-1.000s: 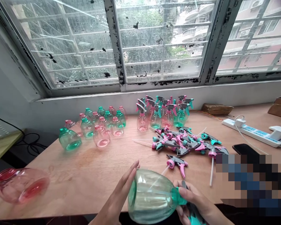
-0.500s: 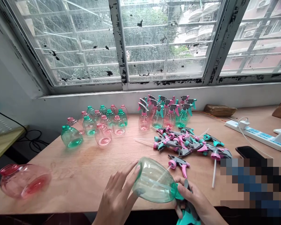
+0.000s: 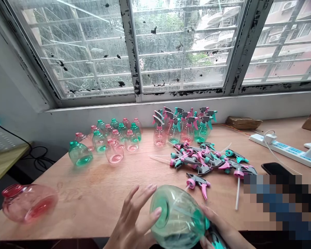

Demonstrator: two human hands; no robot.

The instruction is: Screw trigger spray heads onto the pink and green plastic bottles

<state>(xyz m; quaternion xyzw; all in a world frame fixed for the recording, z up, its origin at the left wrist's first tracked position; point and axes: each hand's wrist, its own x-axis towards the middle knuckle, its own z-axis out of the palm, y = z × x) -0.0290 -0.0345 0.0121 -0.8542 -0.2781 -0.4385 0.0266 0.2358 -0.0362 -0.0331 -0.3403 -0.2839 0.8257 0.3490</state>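
A clear green spray bottle (image 3: 177, 211) lies tilted in front of me, its base turned toward my left hand and its neck to the right. Around its neck and the grey and teal trigger head (image 3: 215, 238) my right hand (image 3: 220, 224) is closed, partly hidden by the bottle. My left hand (image 3: 136, 216) is open at the base, fingers stretched and thumb in front of the bottle; whether it presses on the plastic I cannot tell. Just beyond the bottle lies a loose pink and grey trigger head (image 3: 198, 182).
Several bottles without heads (image 3: 115, 152) stand at the back left, and a large pink one (image 3: 29, 204) lies front left. Finished-looking spray bottles (image 3: 188, 129) stand by the wall. A pile of trigger heads (image 3: 199, 155), a phone (image 3: 276, 168) and a power strip (image 3: 285, 150) are to the right.
The bottle has swung so its base faces me more, and it has moved lower and slightly right. My left hand's fingers have spread from the base; my right hand has moved lower.
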